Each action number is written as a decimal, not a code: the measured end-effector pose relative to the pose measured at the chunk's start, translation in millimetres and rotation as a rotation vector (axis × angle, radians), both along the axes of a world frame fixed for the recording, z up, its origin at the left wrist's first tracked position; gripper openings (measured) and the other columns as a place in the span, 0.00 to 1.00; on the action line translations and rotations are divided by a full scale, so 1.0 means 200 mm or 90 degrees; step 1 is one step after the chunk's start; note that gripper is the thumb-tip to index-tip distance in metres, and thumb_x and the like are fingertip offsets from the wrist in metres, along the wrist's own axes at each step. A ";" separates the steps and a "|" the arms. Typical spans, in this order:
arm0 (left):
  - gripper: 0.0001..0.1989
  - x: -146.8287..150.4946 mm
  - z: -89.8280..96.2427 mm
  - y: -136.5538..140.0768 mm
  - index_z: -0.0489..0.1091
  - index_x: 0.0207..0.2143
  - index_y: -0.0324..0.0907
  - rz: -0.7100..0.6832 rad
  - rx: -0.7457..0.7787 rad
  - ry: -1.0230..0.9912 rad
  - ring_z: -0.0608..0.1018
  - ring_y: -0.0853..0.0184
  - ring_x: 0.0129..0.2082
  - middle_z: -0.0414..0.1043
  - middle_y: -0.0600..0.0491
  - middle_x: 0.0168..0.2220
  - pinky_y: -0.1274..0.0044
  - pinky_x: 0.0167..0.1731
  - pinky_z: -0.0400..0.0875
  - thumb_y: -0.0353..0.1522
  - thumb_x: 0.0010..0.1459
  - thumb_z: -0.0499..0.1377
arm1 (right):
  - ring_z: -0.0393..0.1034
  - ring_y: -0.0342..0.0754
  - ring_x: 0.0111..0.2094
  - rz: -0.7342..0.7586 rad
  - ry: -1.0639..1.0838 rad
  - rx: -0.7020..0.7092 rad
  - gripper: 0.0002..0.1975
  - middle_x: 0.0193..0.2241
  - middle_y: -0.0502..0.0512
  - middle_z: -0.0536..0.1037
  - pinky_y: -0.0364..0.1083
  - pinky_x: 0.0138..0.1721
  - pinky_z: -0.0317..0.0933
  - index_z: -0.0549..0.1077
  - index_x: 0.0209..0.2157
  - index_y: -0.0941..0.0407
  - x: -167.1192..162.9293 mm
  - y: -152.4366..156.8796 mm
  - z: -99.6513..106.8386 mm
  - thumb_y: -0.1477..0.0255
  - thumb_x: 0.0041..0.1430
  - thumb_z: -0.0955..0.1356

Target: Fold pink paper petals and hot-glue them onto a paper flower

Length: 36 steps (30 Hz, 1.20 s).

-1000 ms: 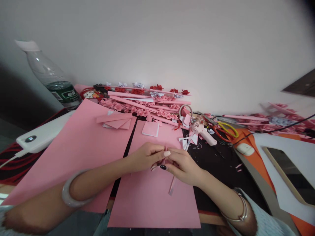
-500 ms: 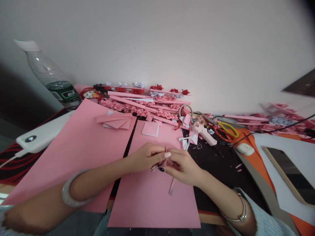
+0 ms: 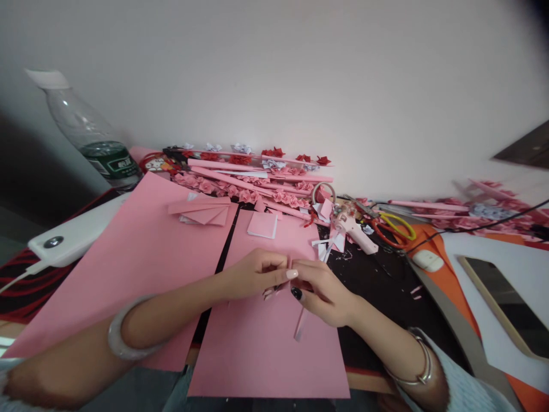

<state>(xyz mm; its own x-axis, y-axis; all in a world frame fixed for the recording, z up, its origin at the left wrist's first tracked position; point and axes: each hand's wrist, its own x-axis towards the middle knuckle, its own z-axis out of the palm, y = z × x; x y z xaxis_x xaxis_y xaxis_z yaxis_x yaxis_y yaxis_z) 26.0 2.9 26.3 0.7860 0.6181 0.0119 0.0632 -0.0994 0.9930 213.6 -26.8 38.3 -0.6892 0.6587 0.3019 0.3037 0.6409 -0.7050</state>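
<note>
My left hand (image 3: pixel 253 276) and my right hand (image 3: pixel 326 290) meet over a large pink sheet (image 3: pixel 266 360). Between their fingertips is a small piece of pink paper (image 3: pixel 289 263), mostly hidden by the fingers. The left thumb presses across it, and the right fingers are curled at its other side. A narrow pink paper strip (image 3: pixel 299 327) lies on the sheet just below the right hand. Beyond the hands sits a small stack of pink and white paper squares (image 3: pixel 262 225).
Folded pink papers (image 3: pixel 208 213) rest on another pink sheet (image 3: pixel 163 252). Paper flowers (image 3: pixel 244 196) and rolled stems line the wall. A glue gun (image 3: pixel 358 234), scissors (image 3: pixel 397 228), tape roll (image 3: pixel 323 193) and phone (image 3: pixel 506 303) lie right. A bottle (image 3: pixel 107 154) stands left.
My right thumb has shifted slightly right, away from the left fingertips. The left hand has hardly moved, and the things on the table lie as before.
</note>
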 end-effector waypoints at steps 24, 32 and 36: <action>0.19 0.00 0.00 0.00 0.62 0.22 0.38 -0.001 0.012 0.008 0.64 0.77 0.17 0.61 0.59 0.17 0.82 0.19 0.59 0.42 0.61 0.50 | 0.55 0.44 0.24 -0.004 -0.004 -0.016 0.06 0.24 0.50 0.63 0.43 0.26 0.52 0.64 0.29 0.57 0.00 0.00 0.00 0.78 0.51 0.58; 0.18 0.00 -0.01 0.01 0.57 0.22 0.39 0.014 0.047 0.005 0.61 0.76 0.20 0.58 0.60 0.20 0.82 0.20 0.55 0.41 0.53 0.59 | 0.50 0.40 0.21 -0.076 -0.018 -0.009 0.11 0.20 0.45 0.55 0.41 0.22 0.45 0.52 0.21 0.54 -0.02 0.00 -0.03 0.79 0.51 0.61; 0.18 0.00 0.00 0.01 0.55 0.21 0.40 0.051 0.081 0.010 0.61 0.76 0.21 0.58 0.60 0.21 0.82 0.21 0.55 0.39 0.52 0.60 | 0.49 0.40 0.21 -0.100 -0.032 0.014 0.13 0.20 0.45 0.54 0.41 0.22 0.44 0.51 0.21 0.54 -0.02 0.00 -0.04 0.77 0.55 0.61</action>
